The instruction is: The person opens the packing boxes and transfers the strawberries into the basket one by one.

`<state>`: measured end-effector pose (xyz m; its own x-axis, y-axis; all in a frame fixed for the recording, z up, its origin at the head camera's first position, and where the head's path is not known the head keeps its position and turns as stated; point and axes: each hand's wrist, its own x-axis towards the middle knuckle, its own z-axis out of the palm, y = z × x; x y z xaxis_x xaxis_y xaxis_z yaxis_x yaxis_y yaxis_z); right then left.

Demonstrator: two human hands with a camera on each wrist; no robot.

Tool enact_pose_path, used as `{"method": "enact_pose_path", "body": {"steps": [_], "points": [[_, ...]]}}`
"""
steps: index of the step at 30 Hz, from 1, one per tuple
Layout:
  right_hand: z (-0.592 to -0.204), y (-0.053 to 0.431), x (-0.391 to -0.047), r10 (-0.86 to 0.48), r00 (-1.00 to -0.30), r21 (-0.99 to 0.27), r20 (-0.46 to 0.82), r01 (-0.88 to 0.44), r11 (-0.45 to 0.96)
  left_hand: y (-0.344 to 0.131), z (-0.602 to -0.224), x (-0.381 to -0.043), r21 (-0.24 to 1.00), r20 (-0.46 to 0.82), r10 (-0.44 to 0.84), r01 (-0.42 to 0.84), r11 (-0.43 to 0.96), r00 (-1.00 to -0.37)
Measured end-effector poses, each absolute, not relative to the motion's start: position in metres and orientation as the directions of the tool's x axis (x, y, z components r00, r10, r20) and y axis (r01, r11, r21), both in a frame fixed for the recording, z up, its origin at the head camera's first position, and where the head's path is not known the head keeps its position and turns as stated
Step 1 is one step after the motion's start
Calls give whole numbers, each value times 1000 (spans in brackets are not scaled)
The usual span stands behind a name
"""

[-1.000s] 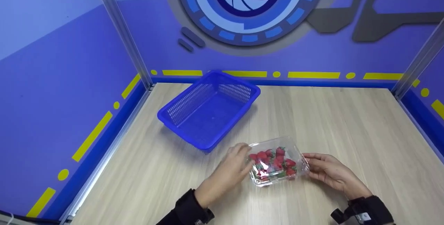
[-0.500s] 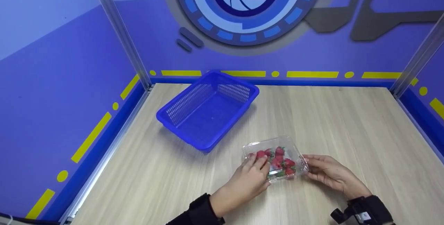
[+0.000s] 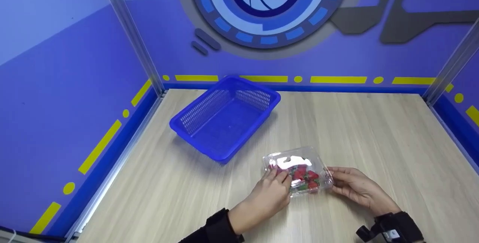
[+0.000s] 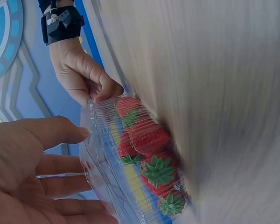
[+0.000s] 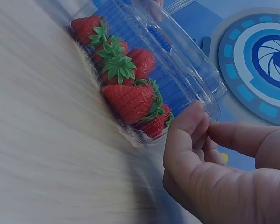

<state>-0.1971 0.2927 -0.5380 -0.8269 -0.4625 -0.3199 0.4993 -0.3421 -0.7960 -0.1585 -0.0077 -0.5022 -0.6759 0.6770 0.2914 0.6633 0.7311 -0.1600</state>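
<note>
A clear plastic clamshell box (image 3: pixel 313 156) sits on the wooden table with its lid down. Several strawberries (image 5: pixel 128 102) with green leaves lie inside it. My left hand (image 3: pixel 267 194) rests its fairly straight fingers on the lid's near left part. In the left wrist view, that thumb touches the box's rim while the fingers reach over the top. At the box's right end, my right hand (image 3: pixel 357 187) pinches the rim corner between curled fingers and thumb, as the right wrist view shows. The left fingers hide some of the strawberries in the head view.
A blue plastic basket (image 3: pixel 224 153) with slotted sides stands behind and left of the box, nothing visible inside. Printed blue panels (image 3: pixel 336 63) enclose the table (image 3: pixel 374 130) at the back and sides.
My left hand has moved right from the box's left edge onto its lid. The right hand keeps its place. Reflections on the lid have shifted.
</note>
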Motion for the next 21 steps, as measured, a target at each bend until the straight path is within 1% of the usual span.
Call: {"method": "enact_pose_path", "body": {"steps": [6, 11, 14, 18, 21], "points": [[-538, 292, -197, -459, -830, -793, -318, 498, -351, -6, -502, -158, -214, 250, 683, 649, 730, -686], [-538, 292, -196, -460, -832, -793, -311, 494, -357, -5, -502, -156, -213, 234, 672, 637, 741, -703], [-538, 292, -196, -461, -830, -790, -313, 497, -359, -2, -504, -156, -238, 274, 670, 626, 742, -690], [-537, 292, -197, -459, -830, -787, -318, 501, -361, 4, -508, -155, -314, 336, 665, 586, 747, -668], [-537, 292, -198, -454, -830, -793, -325, 500, -347, 10, -512, -155, -379, 357, 661, 544, 749, -660]]}}
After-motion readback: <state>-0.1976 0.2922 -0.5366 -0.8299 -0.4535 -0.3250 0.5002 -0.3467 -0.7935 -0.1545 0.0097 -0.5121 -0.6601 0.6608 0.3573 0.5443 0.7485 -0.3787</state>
